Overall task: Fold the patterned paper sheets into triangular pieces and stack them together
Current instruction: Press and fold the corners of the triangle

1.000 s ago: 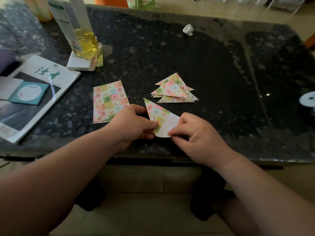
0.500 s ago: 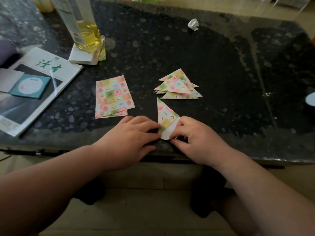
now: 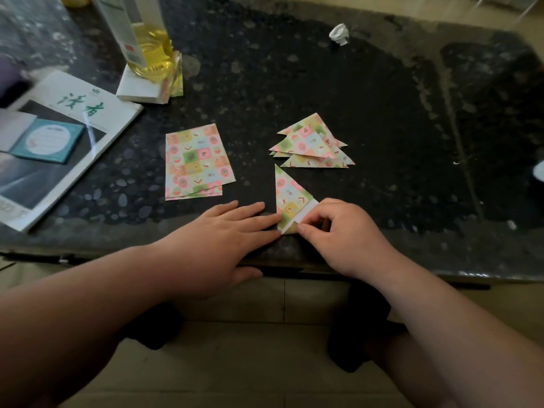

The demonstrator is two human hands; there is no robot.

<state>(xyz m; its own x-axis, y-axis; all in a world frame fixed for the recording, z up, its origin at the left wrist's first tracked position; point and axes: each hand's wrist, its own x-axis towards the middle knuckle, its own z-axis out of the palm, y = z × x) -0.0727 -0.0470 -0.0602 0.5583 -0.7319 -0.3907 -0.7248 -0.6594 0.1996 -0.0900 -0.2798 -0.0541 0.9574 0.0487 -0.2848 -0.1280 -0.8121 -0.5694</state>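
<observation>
Now presses the paper triangle [image 3: 290, 195] down with straight left fingers [image 3: 259, 223] instead of pinching it, and pinches its white flap [image 3: 304, 214] with curled right fingers [image 3: 312, 228]. Lies at the front edge of the desk [image 3: 294, 83], nearly ready for the pile [image 3: 312, 142] just behind.

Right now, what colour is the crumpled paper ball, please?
The paper ball is white; head view.

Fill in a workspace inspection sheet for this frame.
Surface: dark speckled stone tabletop, with worn patches.
Job's things: flat patterned sheets stacked on the left; folded triangles piled on the right; half-folded piece near the front edge.
Clutter: magazine; bottle of yellow liquid on a white block; crumpled paper ball.
Grips: left hand flat, fingertips against the piece; right hand pinching its white flap.
Cables: nothing seen.
Surroundings: tiled floor below the table edge.
</observation>
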